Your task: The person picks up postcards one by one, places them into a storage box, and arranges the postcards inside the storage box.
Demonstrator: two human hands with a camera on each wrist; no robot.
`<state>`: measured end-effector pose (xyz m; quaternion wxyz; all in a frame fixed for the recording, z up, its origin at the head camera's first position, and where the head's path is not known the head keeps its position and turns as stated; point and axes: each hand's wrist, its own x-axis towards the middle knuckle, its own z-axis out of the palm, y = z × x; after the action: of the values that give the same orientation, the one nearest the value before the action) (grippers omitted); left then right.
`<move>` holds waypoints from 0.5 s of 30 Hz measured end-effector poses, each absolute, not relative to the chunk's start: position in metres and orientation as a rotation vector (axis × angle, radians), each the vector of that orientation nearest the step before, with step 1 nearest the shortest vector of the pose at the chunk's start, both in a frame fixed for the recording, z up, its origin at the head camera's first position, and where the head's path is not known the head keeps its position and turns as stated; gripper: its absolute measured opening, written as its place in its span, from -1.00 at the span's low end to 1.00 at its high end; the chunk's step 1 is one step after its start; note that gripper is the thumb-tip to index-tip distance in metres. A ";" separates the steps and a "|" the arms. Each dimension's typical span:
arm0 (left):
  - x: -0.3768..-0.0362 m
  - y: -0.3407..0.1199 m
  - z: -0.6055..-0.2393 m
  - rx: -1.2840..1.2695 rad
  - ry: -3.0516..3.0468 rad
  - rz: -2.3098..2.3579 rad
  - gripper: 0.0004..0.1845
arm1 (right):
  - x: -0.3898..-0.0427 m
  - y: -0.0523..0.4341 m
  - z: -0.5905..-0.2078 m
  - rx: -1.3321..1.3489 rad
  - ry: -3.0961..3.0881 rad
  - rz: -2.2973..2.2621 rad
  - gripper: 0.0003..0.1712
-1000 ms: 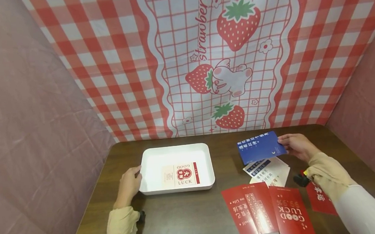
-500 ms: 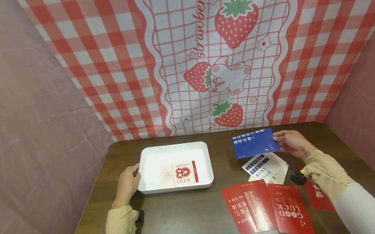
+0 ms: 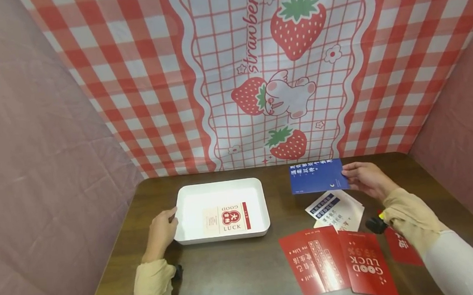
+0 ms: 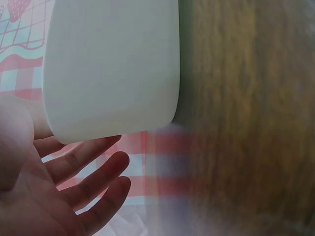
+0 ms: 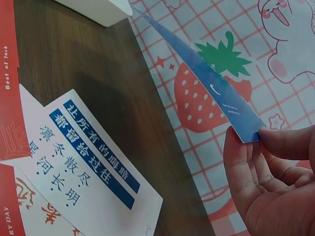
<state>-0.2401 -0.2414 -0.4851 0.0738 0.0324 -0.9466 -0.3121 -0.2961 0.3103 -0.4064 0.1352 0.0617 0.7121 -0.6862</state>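
Observation:
A blue card (image 3: 317,177) with white writing is pinched by its right edge between the thumb and fingers of my right hand (image 3: 366,179). It is held up above the table toward the back, and the right wrist view shows it almost edge-on. My left hand (image 3: 161,232) holds the left rim of a white tray (image 3: 219,189); in the left wrist view its fingertips (image 4: 118,160) are spread by the tray's end, and the thumb tip is hidden. A cream "GOOD LUCK" card (image 3: 229,217) lies in the tray.
White cards (image 3: 337,211) printed in blue overlap below the held card. Red cards (image 3: 314,262) lie nearer the front, with a red "GOOD LUCK" card (image 3: 366,264) beside them. Another red card (image 3: 403,248) is partly under my right forearm. A checked strawberry cloth (image 3: 272,70) hangs behind the brown table (image 3: 226,278).
My right hand has lifted the blue card up and slightly left, away from the white cards, and the card now tilts more upright. My left hand stays at the tray.

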 end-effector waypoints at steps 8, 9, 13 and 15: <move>-0.239 -0.242 -0.484 0.088 -2.838 -0.920 -0.58 | -0.293 0.304 -0.405 0.152 2.052 -2.039 -0.80; -0.239 -0.242 -0.484 0.083 -2.835 -0.918 -0.58 | -0.293 0.303 -0.405 0.149 2.058 -2.040 -0.80; -0.238 -0.241 -0.485 0.078 -2.829 -0.920 -0.58 | -0.293 0.298 -0.401 0.145 2.077 -2.039 -0.85; -0.238 -0.241 -0.484 0.082 -2.828 -0.926 -0.58 | -0.293 0.295 -0.400 0.146 2.092 -2.032 -0.87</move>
<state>-0.2378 -0.2411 -0.4840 0.0821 0.0275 -0.9468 -0.3098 -0.2928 0.2947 -0.3997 0.1105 0.0497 0.7122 -0.6915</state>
